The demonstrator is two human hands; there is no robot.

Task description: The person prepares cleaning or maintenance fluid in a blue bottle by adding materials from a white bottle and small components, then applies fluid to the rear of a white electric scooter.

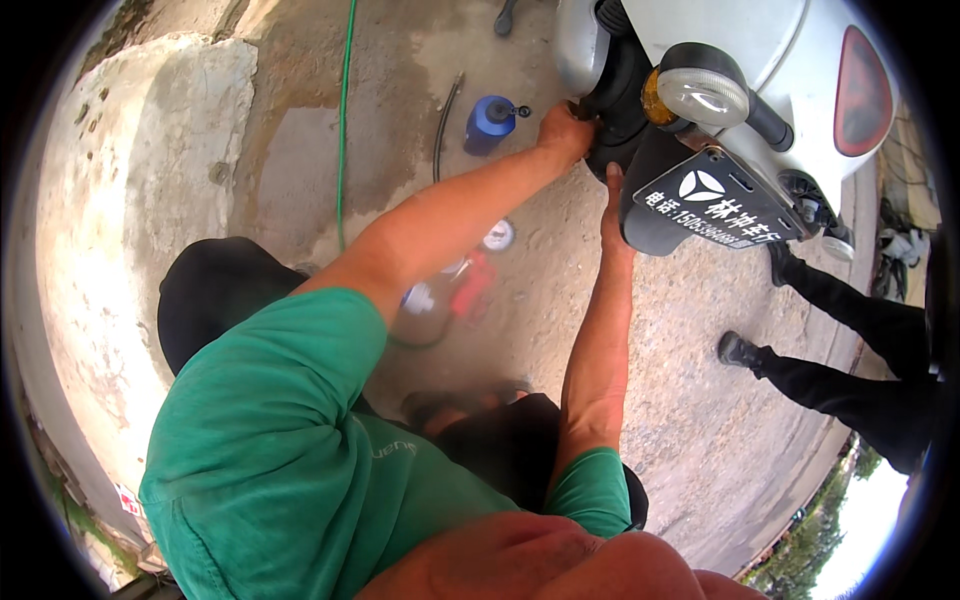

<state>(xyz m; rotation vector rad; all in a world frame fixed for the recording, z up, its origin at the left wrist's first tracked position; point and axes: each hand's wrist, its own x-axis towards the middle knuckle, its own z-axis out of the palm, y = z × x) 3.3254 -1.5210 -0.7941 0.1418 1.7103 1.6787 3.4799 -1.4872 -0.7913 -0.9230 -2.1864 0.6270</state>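
The white scooter point(775, 70) is seen from behind at the upper right, and its black rear wheel point(622, 100) is placed between the silver exhaust point(582, 50) and the black mudguard point(645, 215). The wheel is reached from two sides: the left hand point(567, 133) is set at its near left edge with the fingers curled, and the right hand point(615, 210) is laid beside the mudguard with its thumb pointed upward. By this placing on either side, it may be judged, the low part of the wheel can be steadied between the two. The hands are held apart and not pressed together; the left is seen bent inward rather than spread, but its fingertips are hidden by the dark parts, and the right fingers are covered too, so whether anything is pinched by either cannot be told

The ground around is left within arm's reach of small gear, probably so that it can be picked up without rising. A blue bottle point(488, 125) is stood near the left hand, with a short black tube point(445, 130) laid beside it. A round gauge point(498, 235) and a blurred red tool point(472, 288) are placed lower, partly under the left arm. A green hose point(345, 120) is stretched along the left, clear of the wheel. Farther right, a bystander's shoe point(738, 350) is planted well apart from the hands
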